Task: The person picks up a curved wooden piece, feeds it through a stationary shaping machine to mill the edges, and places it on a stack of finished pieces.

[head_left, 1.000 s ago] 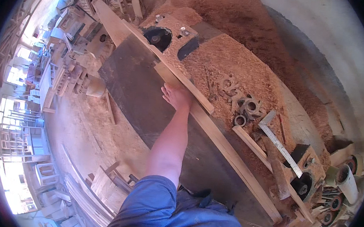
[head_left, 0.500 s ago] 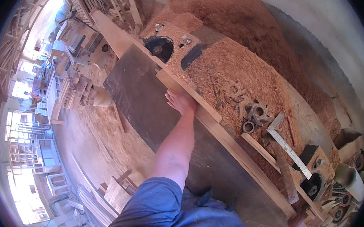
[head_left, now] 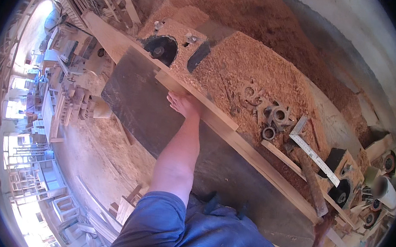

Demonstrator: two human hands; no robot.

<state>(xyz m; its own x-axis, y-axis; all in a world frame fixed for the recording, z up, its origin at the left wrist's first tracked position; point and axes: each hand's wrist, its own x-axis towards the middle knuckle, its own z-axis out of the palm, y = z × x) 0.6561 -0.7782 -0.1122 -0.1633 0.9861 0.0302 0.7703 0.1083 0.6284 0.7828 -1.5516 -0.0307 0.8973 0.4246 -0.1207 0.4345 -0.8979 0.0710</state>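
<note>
As open-fingered left hand (head_left: 184, 105) presses long, pale wooden beam (head_left: 268, 170) along dark, flat metal tabletop (head_left: 144, 101), guiding seems underway; right hand (head_left: 323, 226) at near end, grip unclear; even pressure probably needed.

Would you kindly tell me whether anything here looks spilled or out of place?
Beyond the long pale wooden board, loose brown wood shavings lie thickly strewn, with an L-shaped silver metal square and grey metal rings among them, which looks untidy.

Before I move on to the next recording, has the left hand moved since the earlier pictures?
Yes: the left hand has slid slightly toward the upper left, farther from the fixed guide board's lower-right end.
</note>
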